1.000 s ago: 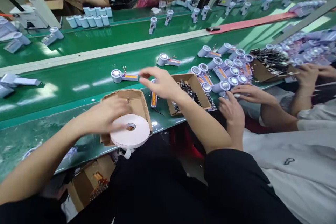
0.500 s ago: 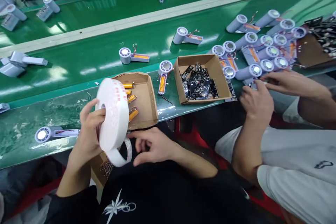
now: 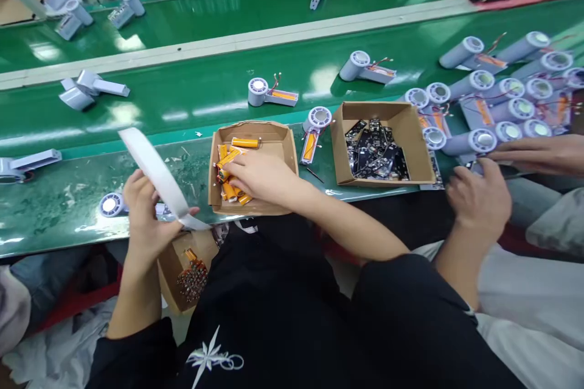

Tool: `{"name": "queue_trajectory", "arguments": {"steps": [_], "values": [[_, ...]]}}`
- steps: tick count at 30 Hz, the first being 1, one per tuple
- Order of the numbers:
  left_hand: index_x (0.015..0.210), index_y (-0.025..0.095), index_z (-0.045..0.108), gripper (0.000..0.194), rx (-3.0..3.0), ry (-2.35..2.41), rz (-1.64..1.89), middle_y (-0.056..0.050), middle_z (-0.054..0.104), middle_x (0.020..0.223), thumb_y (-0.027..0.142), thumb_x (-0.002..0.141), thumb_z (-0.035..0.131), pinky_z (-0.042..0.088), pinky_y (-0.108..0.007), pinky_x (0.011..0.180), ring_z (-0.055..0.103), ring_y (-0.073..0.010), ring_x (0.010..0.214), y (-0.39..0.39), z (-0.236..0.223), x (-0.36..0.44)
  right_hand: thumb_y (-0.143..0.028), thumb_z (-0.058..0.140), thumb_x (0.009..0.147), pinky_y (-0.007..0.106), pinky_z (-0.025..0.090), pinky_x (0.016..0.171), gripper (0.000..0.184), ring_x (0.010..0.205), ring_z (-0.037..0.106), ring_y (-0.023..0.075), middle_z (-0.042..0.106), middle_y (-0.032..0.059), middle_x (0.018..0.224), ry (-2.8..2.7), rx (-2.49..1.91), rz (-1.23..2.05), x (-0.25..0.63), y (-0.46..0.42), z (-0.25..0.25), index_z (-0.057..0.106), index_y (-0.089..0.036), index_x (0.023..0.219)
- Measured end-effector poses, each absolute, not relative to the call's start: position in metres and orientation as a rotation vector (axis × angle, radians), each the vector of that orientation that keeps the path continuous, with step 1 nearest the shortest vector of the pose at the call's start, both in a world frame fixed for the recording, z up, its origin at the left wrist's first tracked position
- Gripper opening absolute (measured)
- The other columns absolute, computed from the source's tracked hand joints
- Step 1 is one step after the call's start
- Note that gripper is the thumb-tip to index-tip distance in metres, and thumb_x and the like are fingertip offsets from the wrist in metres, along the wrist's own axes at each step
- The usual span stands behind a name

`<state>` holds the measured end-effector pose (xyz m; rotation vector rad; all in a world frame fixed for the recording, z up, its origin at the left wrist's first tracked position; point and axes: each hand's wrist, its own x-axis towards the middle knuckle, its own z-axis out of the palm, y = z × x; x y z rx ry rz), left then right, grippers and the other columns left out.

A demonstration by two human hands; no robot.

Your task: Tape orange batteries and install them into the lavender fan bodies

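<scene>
1. Gripping the roll [image 3: 157,171], your left hand [image 3: 145,219] has its fingers closed about it, the roll tilted nearly edge-on above the bench [image 3: 59,219]
2. A loose strip of tape [image 3: 195,222] hangs from the roll's lower end, beside your left thumb
3. Your right hand [image 3: 260,176] is inside the near box [image 3: 283,155], fingers bent over the orange cells [image 3: 232,191] and touching them; you cannot tell from here whether they grasp one, as the fingertips are partly hidden
4. The cells lie heaped in the left part of that box, one of them along its back wall
5. Behind your left hand, a fan [image 3: 111,204] lies on the bench, partly covered by your fingers
6. To the right of the near box lies another fan [image 3: 310,144], an orange cell in its handle, with a thin dark stick [image 3: 314,175] just beside it
7. Farther right, a second box [image 3: 413,143] holds black circuit boards [image 3: 376,155], and a co-worker's hand [image 3: 479,200] is near it
</scene>
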<state>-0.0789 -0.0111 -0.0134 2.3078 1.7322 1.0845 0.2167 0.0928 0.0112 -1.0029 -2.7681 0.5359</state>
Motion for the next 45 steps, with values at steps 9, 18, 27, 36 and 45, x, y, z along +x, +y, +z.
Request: {"name": "queue_trajectory", "arguments": {"steps": [9, 18, 27, 36, 45], "values": [[0.156, 0.032, 0.054, 0.080, 2.511, 1.764, 1.071, -0.015, 0.064, 0.142, 0.037, 0.086, 0.092, 0.040, -0.067, 0.129, 0.049, -0.0447, 0.153, -0.013, -0.021, -0.056, -0.037, 0.060, 0.112, 0.041, 0.062, 0.105, 0.039, 0.116, 0.076, 0.0231, 0.078, 0.0118, 0.132, -1.725, -0.788, 1.373, 0.236, 0.129, -0.012, 0.062, -0.020, 0.148], [0.152, 0.031, 0.063, 0.070, 2.816, 1.733, 0.826, -0.015, 0.072, 0.137, 0.006, 0.088, 0.076, 0.047, -0.064, 0.125, 0.039, -0.0446, 0.160, -0.016, 0.004, -0.039, -0.053, 0.089, 0.094, 0.038, 0.071, 0.090, 0.060, 0.103, 0.083, 0.0227, 0.083, 0.0092, 0.126, -1.508, -0.758, 1.461, 0.274, 0.065, 0.021, 0.068, -0.024, 0.142], [0.162, 0.041, 0.061, 0.078, 2.948, 1.587, 0.543, -0.005, 0.076, 0.144, 0.005, 0.094, 0.069, 0.044, -0.065, 0.133, 0.057, -0.0377, 0.151, -0.015, 0.022, -0.028, -0.032, 0.075, 0.104, 0.029, 0.054, 0.077, 0.053, 0.074, 0.065, 0.0159, 0.076, -0.0018, 0.082, -2.140, -0.904, 0.965, 0.301, 0.076, 0.063, 0.069, -0.019, 0.156], [0.160, 0.044, 0.062, 0.074, 3.103, 1.503, 0.630, -0.006, 0.079, 0.133, 0.020, 0.093, 0.081, 0.028, -0.083, 0.137, 0.061, -0.0413, 0.135, 0.002, 0.050, 0.007, -0.058, 0.079, 0.099, 0.033, 0.068, 0.083, 0.051, 0.099, 0.079, 0.0209, 0.082, 0.0046, 0.113, -1.495, -0.841, 1.202, 0.288, 0.075, 0.035, 0.074, -0.026, 0.139], [0.161, 0.033, 0.062, 0.071, 2.858, 1.259, 0.605, -0.012, 0.080, 0.122, 0.041, 0.094, 0.084, 0.027, -0.079, 0.135, 0.063, -0.0380, 0.121, -0.027, 0.012, 0.061, -0.058, 0.060, 0.108, 0.034, 0.070, 0.090, 0.044, 0.120, 0.082, 0.0237, 0.075, 0.0155, 0.142, -0.793, -0.958, 0.693, 0.335, 0.100, -0.006, 0.065, -0.026, 0.138]]}}
